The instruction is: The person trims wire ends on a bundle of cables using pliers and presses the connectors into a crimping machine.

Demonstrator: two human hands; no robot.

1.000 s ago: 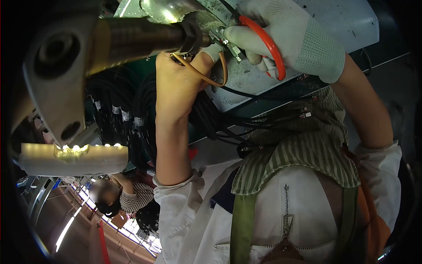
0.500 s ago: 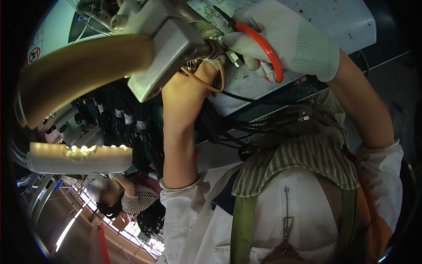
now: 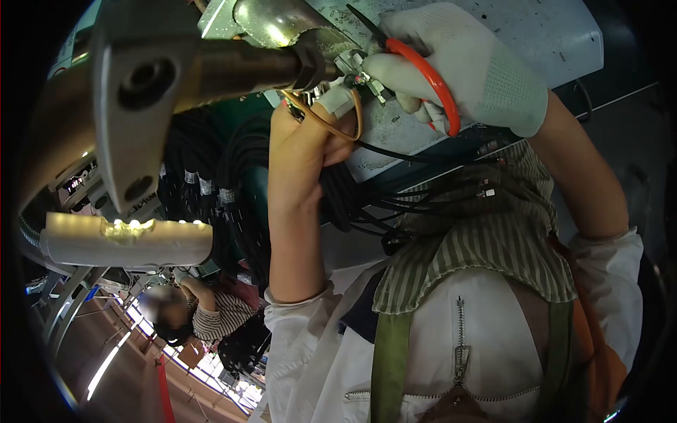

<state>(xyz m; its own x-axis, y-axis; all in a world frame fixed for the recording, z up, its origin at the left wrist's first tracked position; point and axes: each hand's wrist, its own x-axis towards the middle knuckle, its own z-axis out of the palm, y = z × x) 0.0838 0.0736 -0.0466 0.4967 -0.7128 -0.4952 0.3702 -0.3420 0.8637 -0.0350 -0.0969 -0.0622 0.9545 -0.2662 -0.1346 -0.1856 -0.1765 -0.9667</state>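
Observation:
My right hand [image 3: 469, 70], in a white knit glove, is closed around scissors with red handles [image 3: 435, 76]; their dark blades point up and left. Its thumb and fingers also reach a small metal connector [image 3: 375, 86]. My left hand [image 3: 302, 144] is bare, with pale tape on one finger, and pinches the connector's left side. Beside those fingers curves a tan wire loop [image 3: 358, 116]. A thin black cable [image 3: 391, 154] runs from the left hand to the right. Part of the left fingers is hidden behind a metal rod.
A metal machine arm [image 3: 137, 106] with a rod fills the upper left, close to my left hand. Below it is a lit lamp [image 3: 127, 243]. Black cable bundles [image 3: 247, 158] hang by the white worktop [image 3: 543, 35], which bears scraps. Another person [image 3: 218, 317] sits at lower left.
The machine arm appears turned and shifted in view, uncovering more of the connector. My left hand has moved slightly right. The scissors stay in my right hand, which has barely moved.

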